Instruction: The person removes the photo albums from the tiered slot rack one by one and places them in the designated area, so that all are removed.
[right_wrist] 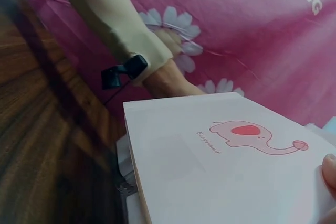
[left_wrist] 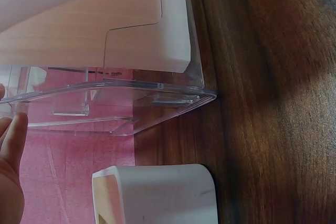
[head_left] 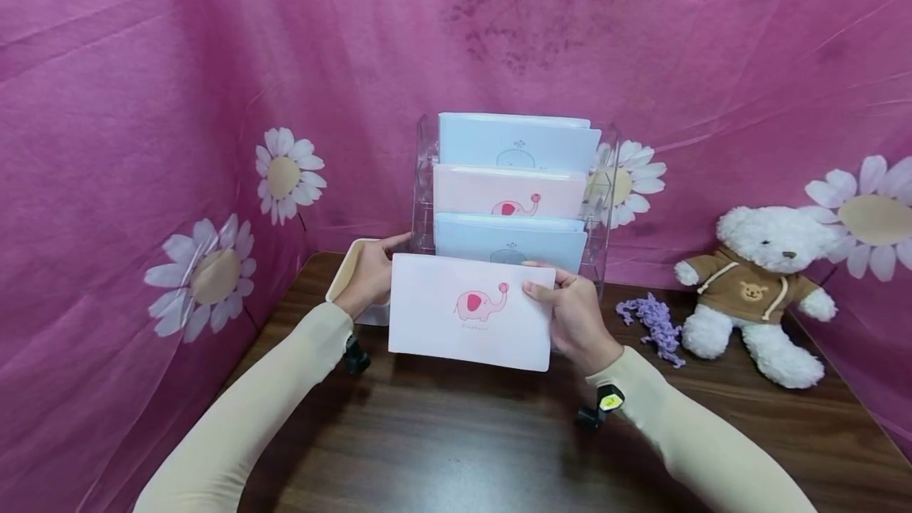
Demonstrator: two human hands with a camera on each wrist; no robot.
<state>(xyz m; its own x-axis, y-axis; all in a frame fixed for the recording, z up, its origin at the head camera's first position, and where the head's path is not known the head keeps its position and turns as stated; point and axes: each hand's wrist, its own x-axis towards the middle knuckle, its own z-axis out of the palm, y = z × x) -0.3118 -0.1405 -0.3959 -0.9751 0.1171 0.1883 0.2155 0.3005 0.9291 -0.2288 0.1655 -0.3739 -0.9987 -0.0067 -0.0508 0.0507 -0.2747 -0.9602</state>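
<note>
My right hand (head_left: 579,323) grips the right edge of a white notebook (head_left: 463,331) with a pink elephant on its cover, thumb in front. The notebook tilts in front of a clear plastic rack (head_left: 602,248). Its cover and edge also show in the right wrist view, with my thumb (right_wrist: 329,169) at the border. My left hand (head_left: 370,271) is at the rack's left side, pinching its clear edge (left_wrist: 105,85) in the left wrist view. In the rack stand a blue notebook (head_left: 484,137), a pink notebook (head_left: 466,188) and another blue notebook (head_left: 463,244), on stepped tiers.
A white container (head_left: 374,315) stands beside my left hand, left of the rack. To the right are purple crinkled paper shreds (head_left: 655,323) and a white teddy bear (head_left: 773,240) in a brown hoodie. Pink flowered cloth (head_left: 356,62) hangs around the wooden table (head_left: 456,442).
</note>
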